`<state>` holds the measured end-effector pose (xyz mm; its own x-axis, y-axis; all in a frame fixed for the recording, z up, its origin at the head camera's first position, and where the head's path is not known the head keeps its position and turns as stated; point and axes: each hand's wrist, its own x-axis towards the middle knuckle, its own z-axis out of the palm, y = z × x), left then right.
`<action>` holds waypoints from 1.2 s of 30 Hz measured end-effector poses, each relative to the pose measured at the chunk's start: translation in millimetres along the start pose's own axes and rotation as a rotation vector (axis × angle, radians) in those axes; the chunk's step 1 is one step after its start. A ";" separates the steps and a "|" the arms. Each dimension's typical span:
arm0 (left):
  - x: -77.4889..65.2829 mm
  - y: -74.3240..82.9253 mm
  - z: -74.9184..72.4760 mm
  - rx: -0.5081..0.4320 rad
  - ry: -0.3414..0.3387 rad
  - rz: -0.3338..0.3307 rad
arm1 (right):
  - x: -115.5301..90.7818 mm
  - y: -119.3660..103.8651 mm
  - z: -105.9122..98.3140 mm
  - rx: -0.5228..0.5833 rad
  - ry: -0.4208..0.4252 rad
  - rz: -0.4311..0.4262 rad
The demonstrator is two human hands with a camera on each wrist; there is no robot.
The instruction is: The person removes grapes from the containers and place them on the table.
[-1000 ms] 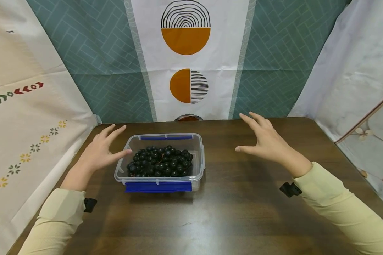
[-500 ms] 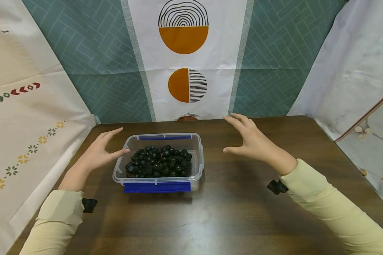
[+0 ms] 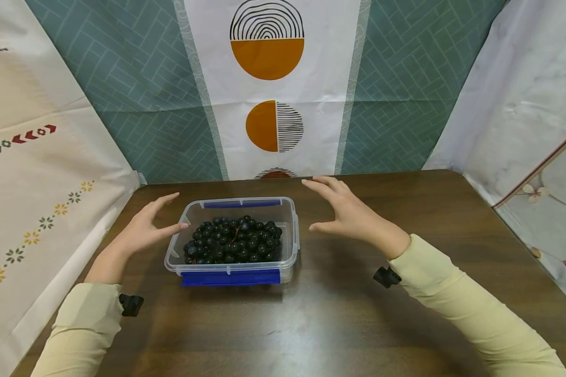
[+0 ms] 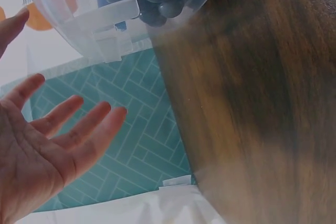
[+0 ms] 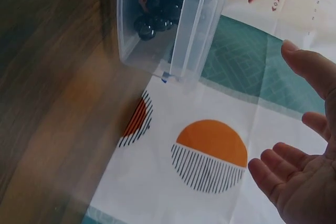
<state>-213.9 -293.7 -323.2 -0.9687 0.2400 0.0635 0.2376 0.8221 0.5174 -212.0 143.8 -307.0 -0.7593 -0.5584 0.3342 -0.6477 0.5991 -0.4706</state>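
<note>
A clear plastic food container (image 3: 290, 256) with blue clips stands on the table, left of the middle. Dark grapes (image 3: 236, 241) with a reddish stem fill much of it. My left hand (image 3: 141, 228) is at its left side, fingers spread and thumb pointing at the rim. To the right, my right hand (image 3: 346, 212) hovers with thumb and fingers apart, facing the container across a small gap. In the left wrist view the palm of the left hand (image 4: 58, 145) shows bare. The right wrist view likewise shows nothing in the right hand (image 5: 299, 161).
The brown wooden table (image 3: 330, 314) extends in front and to the right. A patterned teal and white cloth (image 3: 396, 115) hangs along its back edge. Pale cloths hang at the left (image 3: 42, 173) and right (image 3: 528, 125) sides.
My right hand has moved left, from well out on the right to near the container. The left hand has stayed nearly in place, its fingers closer together. The view has shifted slightly.
</note>
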 end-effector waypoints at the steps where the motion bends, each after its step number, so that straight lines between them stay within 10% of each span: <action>1: 0.1 -0.3 0.4 -0.009 -0.002 0.003 | 1.2 -0.3 1.8 0.002 -0.005 -0.006; 36: 6.5 -16.5 7.1 -0.293 -0.180 -0.067 | 36.2 -24.1 52.4 0.086 -0.214 -0.103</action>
<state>-223.7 -302.1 -337.4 -0.9469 0.2994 -0.1171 0.1179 0.6623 0.7399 -220.6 79.0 -326.3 -0.6528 -0.7283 0.2083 -0.7067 0.4866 -0.5135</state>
